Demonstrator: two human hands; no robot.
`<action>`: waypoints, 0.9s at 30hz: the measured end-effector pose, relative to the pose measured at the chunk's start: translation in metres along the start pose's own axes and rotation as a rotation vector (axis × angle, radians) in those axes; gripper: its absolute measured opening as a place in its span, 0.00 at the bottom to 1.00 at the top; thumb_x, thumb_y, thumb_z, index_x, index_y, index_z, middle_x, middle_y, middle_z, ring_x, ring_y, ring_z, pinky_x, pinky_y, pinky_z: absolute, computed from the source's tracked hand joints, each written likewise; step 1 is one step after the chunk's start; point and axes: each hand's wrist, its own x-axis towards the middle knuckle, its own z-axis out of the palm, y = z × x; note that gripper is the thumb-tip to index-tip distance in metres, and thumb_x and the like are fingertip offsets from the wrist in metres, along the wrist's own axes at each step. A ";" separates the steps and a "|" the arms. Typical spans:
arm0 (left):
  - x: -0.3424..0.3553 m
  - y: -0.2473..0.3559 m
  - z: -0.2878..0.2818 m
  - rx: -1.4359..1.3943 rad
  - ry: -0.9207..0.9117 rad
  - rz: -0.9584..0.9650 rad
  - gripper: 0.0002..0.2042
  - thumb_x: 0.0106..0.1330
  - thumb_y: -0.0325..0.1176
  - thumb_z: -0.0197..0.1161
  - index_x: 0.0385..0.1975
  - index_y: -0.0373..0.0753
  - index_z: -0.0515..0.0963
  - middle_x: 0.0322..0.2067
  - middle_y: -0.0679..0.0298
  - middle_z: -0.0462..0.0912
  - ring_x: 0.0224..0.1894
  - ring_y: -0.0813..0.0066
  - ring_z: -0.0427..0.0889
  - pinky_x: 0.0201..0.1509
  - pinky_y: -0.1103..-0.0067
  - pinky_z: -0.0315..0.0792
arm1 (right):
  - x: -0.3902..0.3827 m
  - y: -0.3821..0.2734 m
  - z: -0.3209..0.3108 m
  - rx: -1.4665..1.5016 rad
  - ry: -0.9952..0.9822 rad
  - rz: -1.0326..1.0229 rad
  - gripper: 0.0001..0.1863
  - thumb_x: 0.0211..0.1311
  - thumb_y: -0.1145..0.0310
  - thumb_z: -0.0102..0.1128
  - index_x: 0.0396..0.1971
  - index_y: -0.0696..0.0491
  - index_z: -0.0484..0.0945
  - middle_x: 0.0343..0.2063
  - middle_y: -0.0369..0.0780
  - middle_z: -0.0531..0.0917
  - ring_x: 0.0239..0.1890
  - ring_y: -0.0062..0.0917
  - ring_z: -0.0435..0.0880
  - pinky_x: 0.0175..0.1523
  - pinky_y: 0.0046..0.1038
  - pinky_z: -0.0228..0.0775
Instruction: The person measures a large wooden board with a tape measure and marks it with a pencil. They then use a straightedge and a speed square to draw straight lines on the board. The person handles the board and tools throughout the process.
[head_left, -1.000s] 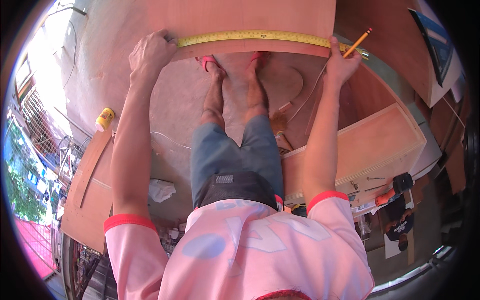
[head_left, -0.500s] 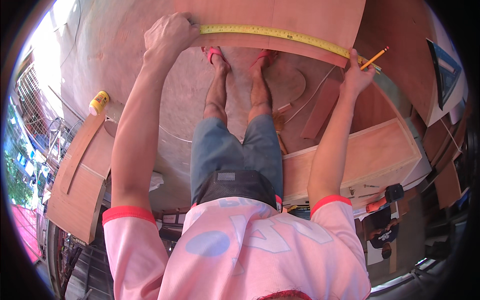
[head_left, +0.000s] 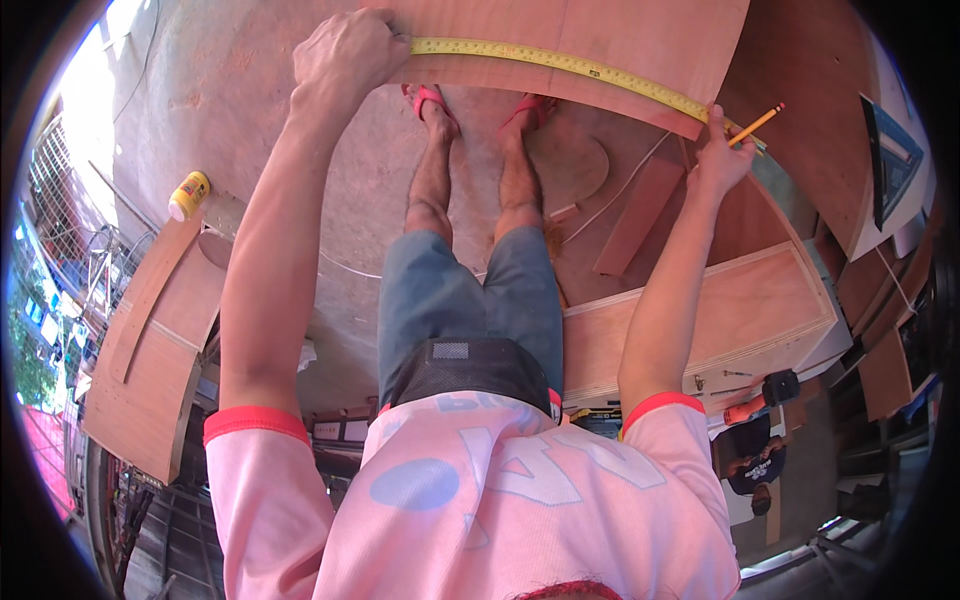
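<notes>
A yellow tape measure [head_left: 530, 56] lies stretched across a plywood board [head_left: 570, 25] at the top of the view. My left hand [head_left: 345, 58] is closed on the tape's left part at the board's edge; whether it holds the case is hidden. My right hand [head_left: 718, 160] holds a yellow pencil [head_left: 760, 122] with a red eraser and grips the tape near its right end, by the board's corner. My feet in red sandals [head_left: 430, 100] show beyond the board's lower edge.
An open plywood box [head_left: 690, 300] stands right. At left are a yellow bottle [head_left: 188, 195] and stacked wooden pieces [head_left: 140, 370]. A cord [head_left: 350, 268] and loose plank [head_left: 635, 215] lie on the floor. A blue triangular object [head_left: 890, 165] is far right; a co-worker [head_left: 750, 470] appears lower right.
Both hands have shifted right with the tape and board, the left one also upward and the right one downward, so the tape now slants down toward the right.
</notes>
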 end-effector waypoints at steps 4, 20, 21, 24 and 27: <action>0.002 0.002 -0.003 0.022 -0.056 -0.026 0.12 0.59 0.43 0.65 0.37 0.46 0.90 0.39 0.55 0.91 0.45 0.56 0.90 0.50 0.61 0.82 | -0.004 -0.005 0.002 0.069 -0.013 0.030 0.24 0.60 0.75 0.80 0.42 0.54 0.66 0.34 0.39 0.82 0.30 0.20 0.83 0.33 0.25 0.77; 0.006 0.000 -0.005 0.067 -0.195 -0.042 0.18 0.67 0.43 0.58 0.53 0.53 0.88 0.46 0.61 0.91 0.53 0.62 0.88 0.55 0.65 0.82 | 0.005 0.006 -0.001 0.036 -0.026 0.003 0.23 0.59 0.70 0.82 0.38 0.52 0.69 0.32 0.38 0.84 0.29 0.18 0.83 0.30 0.23 0.72; 0.006 0.000 -0.005 0.060 -0.193 -0.041 0.18 0.67 0.43 0.58 0.52 0.53 0.88 0.46 0.61 0.91 0.53 0.62 0.88 0.55 0.65 0.82 | 0.004 0.005 -0.001 0.043 -0.029 0.011 0.22 0.60 0.70 0.81 0.38 0.52 0.69 0.32 0.39 0.84 0.29 0.18 0.83 0.29 0.23 0.72; 0.005 0.000 -0.005 0.032 -0.196 -0.040 0.17 0.66 0.42 0.59 0.52 0.52 0.88 0.46 0.60 0.91 0.53 0.61 0.88 0.55 0.64 0.82 | -0.001 0.000 0.000 0.065 -0.043 0.023 0.21 0.62 0.72 0.79 0.38 0.52 0.68 0.33 0.41 0.87 0.28 0.18 0.83 0.28 0.22 0.70; 0.003 0.000 -0.002 0.044 -0.141 -0.024 0.17 0.65 0.41 0.59 0.51 0.52 0.88 0.46 0.60 0.91 0.52 0.60 0.88 0.54 0.64 0.82 | -0.005 -0.005 0.001 0.082 -0.053 0.023 0.21 0.63 0.73 0.78 0.37 0.51 0.67 0.33 0.44 0.89 0.27 0.17 0.82 0.28 0.21 0.69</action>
